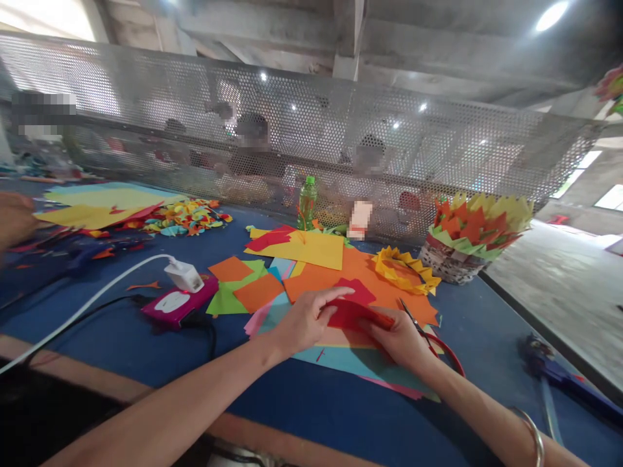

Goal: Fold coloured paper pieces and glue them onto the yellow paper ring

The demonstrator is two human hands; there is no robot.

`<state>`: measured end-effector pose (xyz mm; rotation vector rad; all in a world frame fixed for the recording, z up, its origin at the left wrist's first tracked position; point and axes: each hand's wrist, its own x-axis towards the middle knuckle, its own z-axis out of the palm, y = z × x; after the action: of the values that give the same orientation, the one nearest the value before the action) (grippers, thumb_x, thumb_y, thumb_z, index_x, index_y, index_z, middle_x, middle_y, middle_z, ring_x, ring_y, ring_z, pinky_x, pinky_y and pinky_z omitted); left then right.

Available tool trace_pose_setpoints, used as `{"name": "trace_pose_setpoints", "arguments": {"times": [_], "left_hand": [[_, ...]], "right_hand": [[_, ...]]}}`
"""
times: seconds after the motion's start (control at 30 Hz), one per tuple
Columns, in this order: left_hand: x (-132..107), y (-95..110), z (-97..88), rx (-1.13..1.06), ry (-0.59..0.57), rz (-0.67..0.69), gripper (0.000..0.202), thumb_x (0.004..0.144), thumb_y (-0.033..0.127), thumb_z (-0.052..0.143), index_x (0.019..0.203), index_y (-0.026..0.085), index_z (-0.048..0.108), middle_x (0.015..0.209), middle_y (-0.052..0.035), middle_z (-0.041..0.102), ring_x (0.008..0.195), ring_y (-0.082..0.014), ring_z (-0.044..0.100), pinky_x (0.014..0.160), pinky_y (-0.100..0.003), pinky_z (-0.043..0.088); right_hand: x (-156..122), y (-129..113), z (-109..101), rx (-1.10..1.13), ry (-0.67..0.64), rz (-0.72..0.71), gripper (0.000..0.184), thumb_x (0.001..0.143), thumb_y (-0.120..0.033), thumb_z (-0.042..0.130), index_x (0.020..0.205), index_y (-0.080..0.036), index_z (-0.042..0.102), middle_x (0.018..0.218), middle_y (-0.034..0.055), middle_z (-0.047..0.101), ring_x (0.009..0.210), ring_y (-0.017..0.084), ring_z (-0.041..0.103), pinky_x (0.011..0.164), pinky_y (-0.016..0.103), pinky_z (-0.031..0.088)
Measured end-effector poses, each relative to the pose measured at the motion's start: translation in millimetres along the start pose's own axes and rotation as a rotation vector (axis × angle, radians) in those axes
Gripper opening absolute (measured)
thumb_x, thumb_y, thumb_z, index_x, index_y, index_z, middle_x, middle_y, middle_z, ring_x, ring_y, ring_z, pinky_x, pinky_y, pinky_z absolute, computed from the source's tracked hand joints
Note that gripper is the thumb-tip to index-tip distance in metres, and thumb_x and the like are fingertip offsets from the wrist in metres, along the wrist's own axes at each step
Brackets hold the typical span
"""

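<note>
Both my hands meet over a small red piece of paper (357, 314) on a pile of coloured paper sheets (311, 275). My left hand (306, 318) pinches the red paper's left end with the fingers curled. My right hand (396, 337) grips its right end. Red-handled scissors (428, 334) lie just right of my right hand, touching its wrist area. A yellow folded paper ring (406, 269) lies beyond, and a woven basket (450, 263) holds folded paper pieces.
The blue table (341, 408) carries a pink phone (178, 305) with a white charger (183, 275) and cable. A green bottle (307, 202) stands by the perforated metal screen (311, 136). More coloured paper (111, 207) lies far left. People sit behind the screen.
</note>
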<state>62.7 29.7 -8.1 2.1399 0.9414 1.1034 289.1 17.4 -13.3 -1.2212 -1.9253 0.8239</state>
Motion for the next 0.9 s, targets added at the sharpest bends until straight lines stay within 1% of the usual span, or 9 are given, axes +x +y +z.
{"name": "trace_pose_setpoints", "arguments": {"times": [0.13,0.2,0.27,0.37,0.47,0.53,0.6,0.73,0.9], "left_hand": [[0,6,-2.4,0.008,0.023,-0.053,0.047,0.089,0.006,0.051,0.129,0.026,0.064,0.130,-0.0015,0.069,0.122,-0.0175,0.063,0.104,-0.027,0.047],[0,8,-3.4,0.024,0.017,-0.075,0.044,0.088,0.006,0.052,0.124,0.026,0.068,0.121,-0.0003,0.073,0.113,-0.0178,0.067,0.098,-0.027,0.050],[1,8,-3.6,0.046,-0.001,-0.098,0.041,0.087,0.006,0.052,0.118,0.026,0.071,0.107,0.0004,0.077,0.097,-0.0179,0.071,0.088,-0.027,0.053],[1,7,-3.0,0.074,-0.021,-0.125,0.040,0.086,0.007,0.052,0.115,0.024,0.073,0.091,0.0001,0.078,0.079,-0.0177,0.071,0.079,-0.028,0.053],[1,6,-2.6,0.073,-0.020,-0.134,0.040,0.086,0.008,0.051,0.116,0.024,0.072,0.099,-0.0010,0.077,0.086,-0.0182,0.071,0.084,-0.028,0.052],[2,7,-2.9,0.055,-0.021,-0.132,0.042,0.085,0.008,0.050,0.118,0.025,0.070,0.108,-0.0010,0.076,0.097,-0.0189,0.070,0.090,-0.028,0.051],[2,7,-3.4,0.036,-0.024,-0.134,0.042,0.085,0.010,0.051,0.121,0.026,0.068,0.112,-0.0011,0.075,0.101,-0.0195,0.069,0.091,-0.028,0.050],[2,6,-3.7,-0.007,-0.019,-0.163,0.044,0.084,0.010,0.051,0.124,0.024,0.063,0.109,-0.0024,0.075,0.092,-0.0187,0.069,0.083,-0.028,0.051],[3,4,-2.7,-0.098,-0.048,-0.191,0.036,0.083,0.012,0.052,0.115,0.020,0.065,0.092,-0.0021,0.074,0.079,-0.0163,0.067,0.072,-0.025,0.049]], "right_hand": [[-2,-3,0,-0.039,0.019,-0.022,0.030,0.088,-0.030,0.057,0.109,-0.022,0.076,0.092,0.0012,0.079,0.088,0.023,0.074,0.078,0.031,0.059],[-2,-4,-1,-0.071,0.019,-0.039,0.028,0.088,-0.030,0.057,0.108,-0.022,0.076,0.091,0.0009,0.079,0.087,0.022,0.074,0.078,0.030,0.059],[-2,-5,-2,-0.108,0.022,-0.062,0.027,0.088,-0.029,0.059,0.108,-0.023,0.076,0.094,0.0009,0.079,0.089,0.022,0.074,0.079,0.030,0.059],[-4,-10,-5,-0.175,0.081,-0.116,0.039,0.089,-0.030,0.060,0.128,-0.025,0.065,0.114,0.0027,0.075,0.103,0.021,0.071,0.092,0.033,0.057],[-7,-16,-9,-0.260,0.139,-0.197,0.052,0.092,-0.030,0.056,0.144,-0.027,0.049,0.130,0.0047,0.068,0.117,0.022,0.065,0.102,0.037,0.051],[-9,-18,-10,-0.317,0.126,-0.245,0.048,0.094,-0.029,0.053,0.142,-0.030,0.053,0.132,0.0043,0.066,0.122,0.023,0.061,0.105,0.038,0.048],[-9,-17,-10,-0.358,0.098,-0.263,0.043,0.096,-0.029,0.050,0.138,-0.032,0.058,0.132,0.0045,0.066,0.121,0.024,0.062,0.102,0.037,0.050],[-8,-13,-9,-0.383,0.101,-0.233,0.041,0.096,-0.027,0.046,0.134,-0.029,0.062,0.121,0.0058,0.072,0.107,0.023,0.070,0.091,0.035,0.055],[-6,-15,-10,-0.316,0.121,-0.173,0.032,0.093,-0.027,0.050,0.115,-0.028,0.072,0.112,0.0031,0.076,0.102,0.023,0.072,0.090,0.034,0.056]]}}
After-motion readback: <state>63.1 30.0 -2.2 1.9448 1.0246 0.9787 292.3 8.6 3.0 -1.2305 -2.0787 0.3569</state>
